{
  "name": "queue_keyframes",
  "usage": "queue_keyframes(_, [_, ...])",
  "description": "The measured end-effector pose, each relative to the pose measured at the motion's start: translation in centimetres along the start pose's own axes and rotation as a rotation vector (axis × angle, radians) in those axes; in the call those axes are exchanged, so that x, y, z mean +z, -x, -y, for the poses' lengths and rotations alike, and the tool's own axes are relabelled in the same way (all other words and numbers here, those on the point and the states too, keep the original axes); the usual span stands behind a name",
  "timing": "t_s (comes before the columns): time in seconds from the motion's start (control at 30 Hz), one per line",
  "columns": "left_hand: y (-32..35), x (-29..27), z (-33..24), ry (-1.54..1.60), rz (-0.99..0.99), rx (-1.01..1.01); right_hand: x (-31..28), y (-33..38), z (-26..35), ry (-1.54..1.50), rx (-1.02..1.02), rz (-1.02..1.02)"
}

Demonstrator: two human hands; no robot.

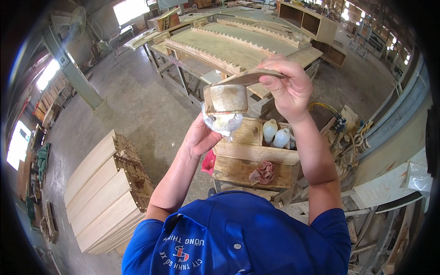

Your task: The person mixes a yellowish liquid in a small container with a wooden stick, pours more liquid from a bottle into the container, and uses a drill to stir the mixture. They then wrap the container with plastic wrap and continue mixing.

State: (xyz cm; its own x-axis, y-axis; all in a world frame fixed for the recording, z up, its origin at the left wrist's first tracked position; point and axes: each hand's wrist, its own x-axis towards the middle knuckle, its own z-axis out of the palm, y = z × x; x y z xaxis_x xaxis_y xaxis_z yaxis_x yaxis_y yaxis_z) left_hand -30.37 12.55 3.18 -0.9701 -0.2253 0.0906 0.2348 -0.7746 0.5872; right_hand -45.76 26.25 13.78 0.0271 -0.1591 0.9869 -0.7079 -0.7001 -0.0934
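Note:
My right hand (292,87) is raised, pinching the end of a flat, brown, stained strip (250,78). The strip runs left to the top of a short, round, whitish metal-looking can (226,99) with brown stains; whether the two are joined I cannot tell. Directly below the can is a clear plastic wrap (222,123) with something pale in it. My left hand (200,134) is closed around the wrap's left side, its fingers partly hidden behind it. The can's inside is turned out of sight.
Below my hands stands a wooden box-like stand (247,169) with two whitish plastic bottles (276,133) and a crumpled brownish cloth (262,173). Stacked boards (103,197) lie at left. Ahead is a worktable (238,41) bearing scalloped wooden strips (206,56). Hoses and scrap crowd the right.

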Motion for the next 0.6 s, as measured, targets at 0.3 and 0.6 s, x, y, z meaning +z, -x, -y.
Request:
queue_keyframes(0.3, [0.4, 0.8, -0.4, 0.093, 0.128, 0.008, 0.2, 0.3, -0.3, 0.002, 0.022, -0.03])
queue_keyframes(0.6, [-0.4, 0.4, 0.3, -0.284, -0.068, 0.046, -0.4, 0.8, -2.0, 0.05, -0.011, 0.042])
